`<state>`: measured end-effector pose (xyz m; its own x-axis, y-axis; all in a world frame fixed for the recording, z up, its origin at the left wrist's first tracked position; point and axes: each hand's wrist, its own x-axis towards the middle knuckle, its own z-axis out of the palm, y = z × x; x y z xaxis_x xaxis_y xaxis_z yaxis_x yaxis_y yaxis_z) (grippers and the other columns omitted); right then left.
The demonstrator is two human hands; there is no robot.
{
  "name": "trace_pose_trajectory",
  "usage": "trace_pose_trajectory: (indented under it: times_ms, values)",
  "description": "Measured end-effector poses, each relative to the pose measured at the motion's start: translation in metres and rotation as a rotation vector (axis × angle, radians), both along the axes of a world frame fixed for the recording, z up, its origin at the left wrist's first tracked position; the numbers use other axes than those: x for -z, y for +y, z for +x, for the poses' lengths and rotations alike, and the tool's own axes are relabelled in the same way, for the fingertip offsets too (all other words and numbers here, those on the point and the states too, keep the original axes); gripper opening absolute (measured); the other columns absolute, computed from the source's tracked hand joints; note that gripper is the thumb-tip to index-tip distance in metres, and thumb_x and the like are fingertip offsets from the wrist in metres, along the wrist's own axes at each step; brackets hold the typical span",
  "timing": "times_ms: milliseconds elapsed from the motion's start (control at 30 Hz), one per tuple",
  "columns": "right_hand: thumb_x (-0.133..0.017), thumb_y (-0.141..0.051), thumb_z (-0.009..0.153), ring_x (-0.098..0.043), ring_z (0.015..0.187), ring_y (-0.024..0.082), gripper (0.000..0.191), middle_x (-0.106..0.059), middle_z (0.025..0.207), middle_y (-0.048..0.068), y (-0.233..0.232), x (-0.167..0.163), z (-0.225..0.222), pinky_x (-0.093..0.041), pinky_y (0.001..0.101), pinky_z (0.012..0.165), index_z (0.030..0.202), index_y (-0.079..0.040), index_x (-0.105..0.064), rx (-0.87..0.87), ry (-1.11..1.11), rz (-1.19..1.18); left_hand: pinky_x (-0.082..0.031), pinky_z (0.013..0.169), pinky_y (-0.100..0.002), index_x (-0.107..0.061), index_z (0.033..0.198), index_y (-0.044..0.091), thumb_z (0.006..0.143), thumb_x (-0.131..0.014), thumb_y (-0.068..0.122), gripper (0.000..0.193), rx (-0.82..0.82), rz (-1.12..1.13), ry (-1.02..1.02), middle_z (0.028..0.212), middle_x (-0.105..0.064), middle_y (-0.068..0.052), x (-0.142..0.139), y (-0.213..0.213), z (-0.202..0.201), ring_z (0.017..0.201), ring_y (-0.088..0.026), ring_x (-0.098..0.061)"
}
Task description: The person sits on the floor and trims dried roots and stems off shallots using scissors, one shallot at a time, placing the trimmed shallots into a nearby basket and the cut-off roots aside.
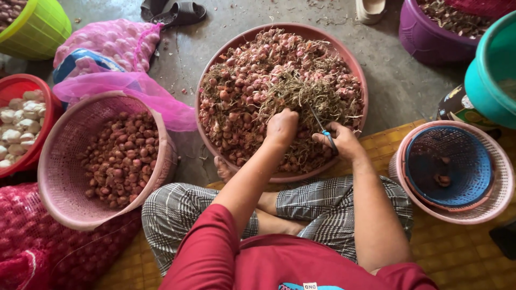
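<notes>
Shallots (252, 91) heaping in wide pink basin (361, 80); left hand (281, 127) is clutching a stalky bunch, right hand (342, 140) is gripping blue-handled scissors (324, 130).

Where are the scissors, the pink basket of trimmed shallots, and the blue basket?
scissors (325, 132), head view, on the blue handle in the right hand.
pink basket (59, 182), head view, on its bare inner wall.
blue basket (462, 161), head view, on its inner wall.

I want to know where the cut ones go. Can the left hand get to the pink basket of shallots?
Probably yes. The left hand is in the big basin, and the pink basket sits tilted open beside the left knee, with nothing between.
</notes>
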<state>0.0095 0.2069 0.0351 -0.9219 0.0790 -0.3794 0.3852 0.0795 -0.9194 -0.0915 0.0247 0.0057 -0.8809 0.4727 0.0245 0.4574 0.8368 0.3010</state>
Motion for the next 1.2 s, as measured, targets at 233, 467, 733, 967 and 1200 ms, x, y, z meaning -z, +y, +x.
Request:
trace_pose_trajectory:
  times_ms: [233,467,733,967,1200]
  values:
    - [-0.087,-0.036,0.075,-0.064,0.064,0.012,0.053,-0.069,0.078,0.003,0.011,0.008,0.008,-0.048,0.0265,0.057,0.110,-0.002,-0.066,-0.182,-0.049,-0.031,-0.058,0.069,-0.042,-0.074,0.086,0.000,0.070,-0.081,0.011,0.020,-0.053,0.417,-0.189,0.083,-0.073,-0.018,-0.017,-0.033,-0.001,0.077,-0.031,-0.073]
    - [-0.088,-0.038,0.073,-0.066,0.068,0.012,0.055,-0.070,0.081,0.003,0.007,0.015,0.007,-0.052,0.0274,0.061,0.111,-0.004,-0.068,-0.267,-0.124,0.062,-0.059,0.063,-0.029,-0.077,0.093,0.001,0.088,-0.078,0.018,0.018,-0.243,0.696,-0.580,0.082,-0.080,-0.010,-0.011,-0.052,0.008,0.068,-0.010,-0.071]
    - [-0.086,-0.038,0.076,-0.064,0.069,0.010,0.049,-0.070,0.081,0.002,-0.002,0.012,0.008,-0.051,0.0258,0.061,0.104,-0.003,-0.068,-0.364,-0.113,-0.018,-0.045,0.050,-0.020,-0.064,0.105,0.008,0.100,-0.067,0.018,0.012,-0.270,1.192,-1.205,0.091,-0.078,-0.008,0.006,-0.063,0.022,0.066,-0.007,-0.065]
    - [-0.086,-0.036,0.075,-0.063,0.067,0.010,0.045,-0.069,0.080,0.002,-0.008,0.009,0.009,-0.051,0.0259,0.059,0.102,-0.006,-0.068,-0.384,-0.142,-0.018,-0.042,0.046,-0.020,-0.063,0.106,0.008,0.096,-0.071,0.012,0.013,-0.244,1.345,-1.252,0.090,-0.076,-0.008,0.008,-0.073,0.040,0.061,-0.006,-0.058]
    - [-0.090,-0.027,0.075,-0.060,0.062,0.010,0.041,-0.068,0.075,0.003,-0.013,0.014,0.007,-0.045,0.0262,0.053,0.100,-0.003,-0.066,-0.353,-0.115,-0.072,-0.048,0.051,-0.020,-0.063,0.102,0.008,0.092,-0.077,0.010,0.017,-0.334,1.284,-1.175,0.087,-0.074,-0.004,0.021,-0.068,0.043,0.067,-0.007,-0.064]
